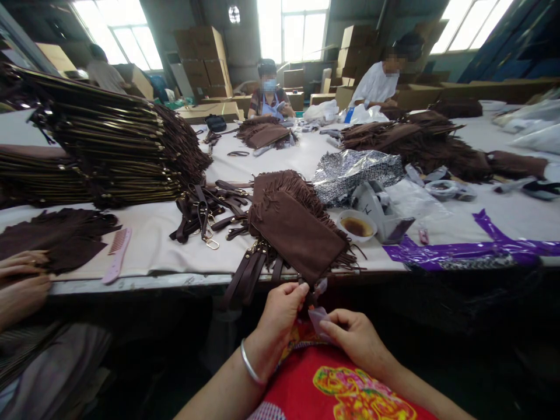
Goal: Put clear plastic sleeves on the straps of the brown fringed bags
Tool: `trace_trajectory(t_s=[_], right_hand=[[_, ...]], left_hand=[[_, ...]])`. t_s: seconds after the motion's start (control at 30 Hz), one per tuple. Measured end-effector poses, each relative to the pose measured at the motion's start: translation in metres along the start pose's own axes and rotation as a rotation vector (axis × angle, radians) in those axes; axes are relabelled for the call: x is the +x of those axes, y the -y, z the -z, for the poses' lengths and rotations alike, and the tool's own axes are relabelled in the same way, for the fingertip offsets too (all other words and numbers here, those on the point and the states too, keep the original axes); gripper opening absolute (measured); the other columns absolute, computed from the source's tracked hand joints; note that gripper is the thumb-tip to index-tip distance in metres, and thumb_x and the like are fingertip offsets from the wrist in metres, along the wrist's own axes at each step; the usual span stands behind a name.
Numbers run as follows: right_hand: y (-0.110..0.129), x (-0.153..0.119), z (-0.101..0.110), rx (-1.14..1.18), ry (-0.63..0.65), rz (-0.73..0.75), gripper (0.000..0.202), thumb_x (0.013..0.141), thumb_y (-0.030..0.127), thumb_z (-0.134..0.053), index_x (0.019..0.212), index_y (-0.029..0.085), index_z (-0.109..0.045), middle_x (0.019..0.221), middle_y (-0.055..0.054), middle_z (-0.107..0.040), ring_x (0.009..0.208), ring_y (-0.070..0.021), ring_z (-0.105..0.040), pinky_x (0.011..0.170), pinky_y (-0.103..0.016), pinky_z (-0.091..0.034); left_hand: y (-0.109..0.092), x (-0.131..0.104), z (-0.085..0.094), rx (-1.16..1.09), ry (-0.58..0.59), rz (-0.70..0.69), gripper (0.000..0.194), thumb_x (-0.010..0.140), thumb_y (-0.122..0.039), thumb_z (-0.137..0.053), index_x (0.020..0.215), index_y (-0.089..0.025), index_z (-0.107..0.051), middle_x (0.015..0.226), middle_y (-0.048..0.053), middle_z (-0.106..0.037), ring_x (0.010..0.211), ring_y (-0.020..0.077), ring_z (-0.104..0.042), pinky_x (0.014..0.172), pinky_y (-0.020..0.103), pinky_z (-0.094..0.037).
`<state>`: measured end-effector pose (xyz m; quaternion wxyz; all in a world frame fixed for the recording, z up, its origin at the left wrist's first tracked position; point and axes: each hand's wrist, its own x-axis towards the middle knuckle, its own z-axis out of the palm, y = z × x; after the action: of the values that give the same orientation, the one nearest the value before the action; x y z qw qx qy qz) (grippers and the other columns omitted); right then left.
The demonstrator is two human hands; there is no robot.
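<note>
At the table's front edge lies a stack of brown fringed pouches, its near corner pointing toward me. My left hand, with a silver bangle at the wrist, pinches a short dark strap just below that corner. A small translucent plastic piece is between the thumb and fingers of my right hand, close under the strap. What joins the strap and the plastic is too small to make out. Dark wrist straps with metal clasps hang over the edge left of the pouches.
A tall pile of brown pouches with zips stands at left. A pink comb lies near a co-worker's hands. Right of the pouches are a bowl of brown liquid, a tape dispenser and purple plastic. Other people work across the table.
</note>
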<state>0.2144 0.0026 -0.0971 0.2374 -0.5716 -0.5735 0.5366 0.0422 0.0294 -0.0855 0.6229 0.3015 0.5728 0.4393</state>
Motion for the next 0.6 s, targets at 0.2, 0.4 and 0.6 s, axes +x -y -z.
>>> trace_trajectory(t_s=[0.2,0.4,0.6], right_hand=[[-0.001,0.002,-0.001,0.015,0.001,-0.001,0.021,0.078,0.036,-0.062,0.071,0.019,-0.072,0.071,-0.002,-0.070,0.068,-0.0183,-0.060,0.063,-0.026,-0.042],[-0.001,0.005,-0.002,0.033,-0.002,-0.001,0.023,0.079,0.038,-0.063,0.072,0.018,-0.072,0.071,-0.002,-0.070,0.068,-0.0177,-0.060,0.061,-0.025,-0.042],[0.016,0.016,-0.006,0.134,0.019,0.021,0.031,0.079,0.044,-0.064,0.076,0.015,-0.074,0.074,-0.005,-0.071,0.069,-0.0179,-0.059,0.063,-0.026,-0.044]], left_hand=[[-0.001,0.000,0.001,0.007,0.003,-0.015,0.043,0.065,-0.054,-0.075,0.061,-0.015,-0.059,0.053,-0.003,-0.046,0.051,0.0095,-0.037,0.051,0.025,-0.025],[-0.002,-0.002,-0.001,-0.022,0.023,0.010,0.039,0.066,-0.051,-0.076,0.064,-0.014,-0.063,0.054,-0.003,-0.048,0.052,0.0093,-0.038,0.051,0.025,-0.028],[-0.004,-0.004,0.001,-0.056,0.021,0.039,0.043,0.068,-0.054,-0.074,0.077,-0.012,-0.068,0.065,0.003,-0.061,0.058,0.0137,-0.052,0.054,0.025,-0.038]])
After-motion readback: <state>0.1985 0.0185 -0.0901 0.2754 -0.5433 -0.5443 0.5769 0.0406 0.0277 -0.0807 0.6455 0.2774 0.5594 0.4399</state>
